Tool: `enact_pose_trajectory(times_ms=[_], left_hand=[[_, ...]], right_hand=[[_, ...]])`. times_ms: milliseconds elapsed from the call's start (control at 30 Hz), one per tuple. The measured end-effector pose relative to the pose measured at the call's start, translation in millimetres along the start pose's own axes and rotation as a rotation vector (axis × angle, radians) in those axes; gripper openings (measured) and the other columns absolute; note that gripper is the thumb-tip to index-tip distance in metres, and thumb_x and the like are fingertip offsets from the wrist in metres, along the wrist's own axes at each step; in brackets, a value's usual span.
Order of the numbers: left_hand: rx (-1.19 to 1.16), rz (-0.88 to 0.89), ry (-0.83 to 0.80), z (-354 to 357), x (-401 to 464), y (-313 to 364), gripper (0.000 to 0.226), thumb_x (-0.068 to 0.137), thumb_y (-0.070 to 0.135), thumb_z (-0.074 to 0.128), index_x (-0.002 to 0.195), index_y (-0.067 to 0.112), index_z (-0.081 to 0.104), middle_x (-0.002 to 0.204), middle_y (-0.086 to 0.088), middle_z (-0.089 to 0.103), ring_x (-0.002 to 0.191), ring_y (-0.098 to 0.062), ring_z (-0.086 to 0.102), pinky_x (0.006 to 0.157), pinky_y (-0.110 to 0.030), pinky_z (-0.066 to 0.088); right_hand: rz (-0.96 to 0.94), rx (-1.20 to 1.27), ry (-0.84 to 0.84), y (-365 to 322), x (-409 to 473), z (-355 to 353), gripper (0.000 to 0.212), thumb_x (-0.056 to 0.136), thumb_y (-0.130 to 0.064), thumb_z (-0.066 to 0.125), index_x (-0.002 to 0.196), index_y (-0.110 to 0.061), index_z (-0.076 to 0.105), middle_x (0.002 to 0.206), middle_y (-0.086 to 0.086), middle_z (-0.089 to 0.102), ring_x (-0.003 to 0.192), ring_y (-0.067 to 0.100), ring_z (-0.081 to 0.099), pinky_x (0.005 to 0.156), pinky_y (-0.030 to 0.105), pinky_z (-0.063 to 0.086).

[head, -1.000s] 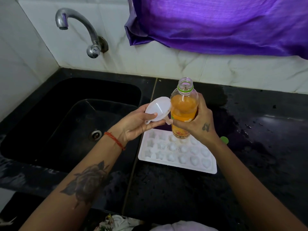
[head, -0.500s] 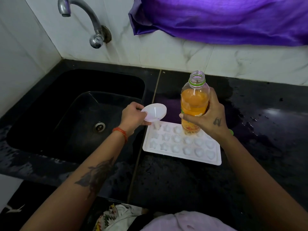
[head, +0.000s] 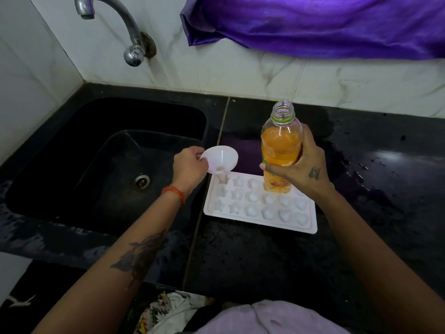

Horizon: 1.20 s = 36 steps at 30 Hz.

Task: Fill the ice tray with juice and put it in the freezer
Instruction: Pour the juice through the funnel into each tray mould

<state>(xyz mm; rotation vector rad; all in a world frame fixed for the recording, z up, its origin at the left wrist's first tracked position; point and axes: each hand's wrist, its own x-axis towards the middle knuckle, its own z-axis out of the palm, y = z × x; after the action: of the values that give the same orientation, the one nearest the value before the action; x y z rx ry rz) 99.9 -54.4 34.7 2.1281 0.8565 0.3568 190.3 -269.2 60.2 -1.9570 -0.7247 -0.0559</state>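
— Two hands were at work over the ice tray (head: 260,220), weren't they?

— Yes. That white tray lay flat on the black counter (head: 265,266), just right of the sink (head: 108,165), its star, round and heart moulds showing no juice that I could see.

— And the left hand (head: 190,168)?

— It pinched the rim of a white funnel (head: 220,159), spout down over the tray's far-left corner mould.

— The right hand (head: 305,168)?

— Wrapped around the juice bottle (head: 280,145), uncapped and upright above the tray's far row. Whether it touched the tray, I couldn't tell.

— Beyond the tray?

— A tap (head: 125,32) on the marble wall, and purple cloth (head: 325,25).
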Motion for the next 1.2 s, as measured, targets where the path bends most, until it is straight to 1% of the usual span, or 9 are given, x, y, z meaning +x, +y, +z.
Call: enact_pose_trajectory(times_ms=[133, 233, 300, 400, 500, 600, 767, 967, 1200], left_hand=[[-0.006, -0.02, -0.053, 1, -5, -1, 0.033, 0.092, 0.007, 0.052, 0.123, 0.005, 0.06, 0.119, -0.014, 0.065, 0.107, -0.027, 0.061, 0.081, -0.03, 0.051], [-0.13, -0.103, -0.155, -1, -4, -2, 0.032, 0.092, 0.007, 0.049, 0.122, 0.006, 0.06, 0.118, -0.009, 0.063, 0.1, -0.022, 0.061, 0.076, -0.027, 0.056], [-0.195, -0.151, -0.225, -5, -3, 0, 0.031, 0.092, 0.004, 0.049, 0.121, 0.006, 0.06, 0.116, -0.007, 0.059, 0.098, -0.02, 0.059, 0.063, -0.021, 0.055], [-0.278, -0.203, -0.312, -11, -2, 2, 0.027, 0.092, 0.002, 0.052, 0.117, 0.003, 0.06, 0.115, -0.01, 0.059, 0.1, -0.024, 0.061, 0.06, -0.022, 0.056], [-0.414, -0.252, -0.368, -18, -2, 2, 0.014, 0.089, 0.003, 0.058, 0.103, -0.001, 0.063, 0.102, -0.013, 0.064, 0.084, -0.02, 0.066, 0.055, -0.02, 0.058], [-0.49, -0.275, -0.348, -21, -1, 2, 0.004, 0.086, 0.003, 0.064, 0.089, 0.001, 0.066, 0.088, -0.012, 0.068, 0.074, -0.019, 0.067, 0.053, -0.021, 0.058], [-0.533, -0.33, -0.261, -22, -2, 2, 0.002, 0.081, 0.004, 0.07, 0.081, 0.003, 0.068, 0.082, -0.009, 0.069, 0.07, -0.018, 0.069, 0.049, -0.021, 0.056], [-0.61, -0.387, -0.243, -23, -2, 4, 0.008, 0.079, 0.003, 0.072, 0.086, 0.0, 0.068, 0.088, -0.012, 0.071, 0.074, -0.019, 0.071, 0.057, -0.023, 0.059], [-0.636, -0.402, -0.228, -25, -2, 4, 0.013, 0.078, 0.002, 0.072, 0.089, -0.003, 0.067, 0.087, -0.013, 0.07, 0.071, -0.019, 0.071, 0.052, -0.02, 0.056]], right_hand=[[-0.001, -0.008, -0.009, -2, 1, -1, 0.088, 0.056, -0.03, 0.088, 0.13, -0.021, 0.04, 0.117, -0.009, 0.053, 0.104, 0.012, 0.055, 0.08, 0.017, 0.044], [-0.01, -0.038, -0.023, -3, 2, -1, 0.088, 0.057, -0.032, 0.087, 0.13, -0.02, 0.04, 0.12, -0.004, 0.055, 0.106, 0.015, 0.055, 0.082, 0.025, 0.046], [-0.029, -0.061, -0.034, -3, 5, -1, 0.088, 0.057, -0.033, 0.087, 0.13, -0.022, 0.04, 0.117, -0.011, 0.053, 0.104, 0.011, 0.054, 0.079, 0.018, 0.043], [-0.067, -0.13, -0.054, -5, 9, -3, 0.087, 0.057, -0.038, 0.085, 0.13, -0.027, 0.039, 0.115, -0.015, 0.051, 0.101, 0.008, 0.052, 0.076, 0.013, 0.039], [-0.11, -0.257, -0.082, -9, 14, -5, 0.087, 0.058, -0.04, 0.085, 0.131, -0.026, 0.039, 0.119, -0.004, 0.058, 0.099, 0.013, 0.054, 0.078, 0.027, 0.046], [-0.155, -0.379, -0.113, -11, 18, -8, 0.085, 0.06, -0.039, 0.084, 0.132, -0.024, 0.041, 0.118, 0.004, 0.062, 0.101, 0.024, 0.06, 0.081, 0.038, 0.051], [-0.22, -0.559, -0.158, -7, 23, -10, 0.079, 0.065, -0.036, 0.081, 0.133, -0.022, 0.043, 0.117, 0.009, 0.064, 0.103, 0.03, 0.062, 0.082, 0.042, 0.051], [-0.206, -0.739, -0.229, 7, 26, -10, 0.08, 0.067, -0.033, 0.08, 0.135, -0.027, 0.039, 0.119, 0.009, 0.062, 0.102, 0.033, 0.061, 0.077, 0.043, 0.05], [-0.222, -0.836, -0.268, 16, 24, -9, 0.08, 0.068, -0.031, 0.08, 0.136, -0.027, 0.037, 0.12, 0.011, 0.061, 0.101, 0.034, 0.06, 0.073, 0.036, 0.045]])
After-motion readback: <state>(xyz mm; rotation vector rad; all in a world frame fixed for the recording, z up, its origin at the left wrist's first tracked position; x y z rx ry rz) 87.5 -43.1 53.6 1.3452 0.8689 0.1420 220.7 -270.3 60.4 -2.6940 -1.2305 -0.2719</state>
